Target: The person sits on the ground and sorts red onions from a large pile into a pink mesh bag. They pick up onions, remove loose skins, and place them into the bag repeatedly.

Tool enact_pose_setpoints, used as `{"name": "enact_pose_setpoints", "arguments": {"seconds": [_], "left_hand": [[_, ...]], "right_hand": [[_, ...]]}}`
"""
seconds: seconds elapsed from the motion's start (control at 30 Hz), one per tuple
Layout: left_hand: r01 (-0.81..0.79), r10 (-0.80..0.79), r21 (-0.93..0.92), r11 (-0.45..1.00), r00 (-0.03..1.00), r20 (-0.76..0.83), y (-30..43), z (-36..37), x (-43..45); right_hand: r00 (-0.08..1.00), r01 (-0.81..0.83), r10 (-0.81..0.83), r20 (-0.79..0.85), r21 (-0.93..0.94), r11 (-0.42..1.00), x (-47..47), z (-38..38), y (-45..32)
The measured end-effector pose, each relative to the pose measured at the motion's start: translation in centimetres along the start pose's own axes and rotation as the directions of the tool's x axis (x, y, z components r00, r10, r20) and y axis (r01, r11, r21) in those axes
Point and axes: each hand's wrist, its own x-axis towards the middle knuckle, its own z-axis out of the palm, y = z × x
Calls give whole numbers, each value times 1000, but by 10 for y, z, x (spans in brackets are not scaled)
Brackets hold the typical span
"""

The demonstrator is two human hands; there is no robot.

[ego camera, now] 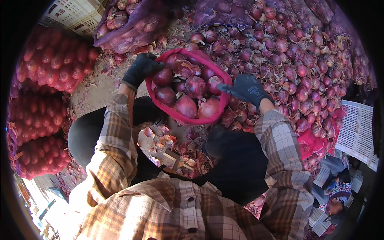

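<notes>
In front of me, a pink mesh bag (187,120) stands with its mouth wide, filled with red onions (195,87) up to near the rim. My left hand (141,72), in a dark work glove, pinches the bag's rim on the left side. On the opposite side, my right hand (247,91), gloved alike, holds the rim with the thumb inside over the onions and the fingers outside, partly hidden. The bag's lower part cannot be seen from above. Dry onion skins (192,153) litter the ground between my knees.
A large heap of loose red onions (288,72) spreads to the right. Filled red mesh sacks (54,60) are stacked at left. A purple mesh sack (132,33) and plastic crates (75,18) stand beyond. A white crate (357,129) and another person (336,189) are at right.
</notes>
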Motion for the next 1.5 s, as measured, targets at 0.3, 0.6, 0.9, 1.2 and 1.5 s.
{"name": "enact_pose_setpoints", "arguments": {"seconds": [0.3, 0.6, 0.9, 1.2, 1.5], "left_hand": [[-627, 377, 736, 255, 765, 521, -12, 3, 51], [-40, 9, 759, 650, 999, 45, 64, 22, 16], [-42, 37, 77, 996, 997, 72, 135, 29, -51], [-425, 447, -195, 884, 890, 87, 212, 16, -69], [52, -87, 196, 979, 981, 173, 127, 24, -39]], "right_hand": [[991, -73, 123, -53, 559, 826, -21, 111, -7], [977, -38, 137, -161, 503, 863, -90, 106, 21], [960, -28, 275, 48, 997, -73, -152, 127, -9], [895, 248, 397, -203, 967, -65, -164, 77, -13], [939, 50, 281, -200, 885, 462, -91, 127, 0]]}}
